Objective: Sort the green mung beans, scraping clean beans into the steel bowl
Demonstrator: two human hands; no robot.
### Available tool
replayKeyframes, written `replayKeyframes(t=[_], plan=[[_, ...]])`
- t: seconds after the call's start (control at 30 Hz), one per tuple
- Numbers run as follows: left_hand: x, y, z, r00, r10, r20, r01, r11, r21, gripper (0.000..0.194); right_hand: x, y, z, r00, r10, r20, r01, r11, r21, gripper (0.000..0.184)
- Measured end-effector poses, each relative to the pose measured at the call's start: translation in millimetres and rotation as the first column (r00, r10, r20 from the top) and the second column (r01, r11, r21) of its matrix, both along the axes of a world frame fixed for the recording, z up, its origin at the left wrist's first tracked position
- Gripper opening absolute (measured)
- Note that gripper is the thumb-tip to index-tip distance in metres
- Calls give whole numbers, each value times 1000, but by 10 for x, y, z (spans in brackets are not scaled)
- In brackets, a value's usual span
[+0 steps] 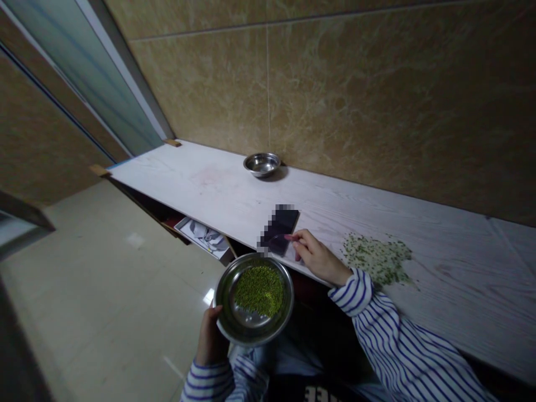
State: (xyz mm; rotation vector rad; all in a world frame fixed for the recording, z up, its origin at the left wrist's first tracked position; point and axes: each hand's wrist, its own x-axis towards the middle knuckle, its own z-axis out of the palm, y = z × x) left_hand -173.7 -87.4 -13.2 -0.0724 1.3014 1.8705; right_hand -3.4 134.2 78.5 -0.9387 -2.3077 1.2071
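Observation:
My left hand (212, 335) grips the near left rim of a round metal bowl (226, 329), which is tilted in front of the table's edge. Small green beans (258, 290), apparently mung beans, cover much of its bottom. Bare metal shows at the near side. My right hand (316, 254) is over the table's front edge, fingertips bunched in a pinch above a dark phone (282, 226), partly blurred by pixels. Whether anything small is between the fingers cannot be made out. Right of that hand, a loose patch of green bits, like hulls or beans (377, 258), lies spread on the table.
A second, smaller metal bowl (262, 165) stands near the tiled wall (377, 111) at the back of the white wood-grain table (167, 167). Below the table's front edge, an open box (205, 237) with grey and white contents juts out. Shiny floor tiles (138, 268) lie to the left.

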Motion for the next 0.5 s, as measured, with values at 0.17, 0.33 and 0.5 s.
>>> replayKeyframes(t=[0.17, 0.33, 0.5], plan=[[-9, -8, -31, 1000, -6, 17, 6, 1000, 6, 17, -161, 102, -54, 999, -31, 10, 30, 999, 27, 14], [37, 29, 28, 1000, 8, 28, -9, 999, 35, 18, -86, 168, -8, 995, -97, 3, 97, 993, 70, 16], [88, 63, 44, 1000, -7, 29, 5, 999, 53, 16, 122, 118, 23, 987, -161, -24, 162, 983, 81, 17]])
